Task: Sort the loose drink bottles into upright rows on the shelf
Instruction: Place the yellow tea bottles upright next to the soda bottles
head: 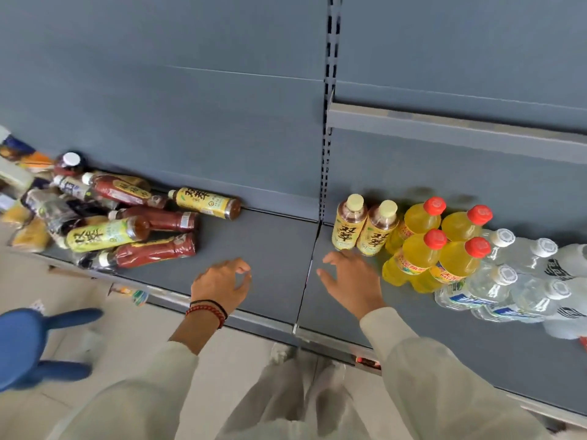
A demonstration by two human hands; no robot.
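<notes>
Grey metal shelf (273,246) spans my view. My left hand (220,285) and right hand (351,282) hover empty over it, fingers loosely apart. A yellow-labelled plastic tea bottle (205,203) lies loose at ten o'clock, and upright matching bottles (349,225) stand at two o'clock. It is likely full, weighty and slick, so I'd grasp it mid-label.
</notes>
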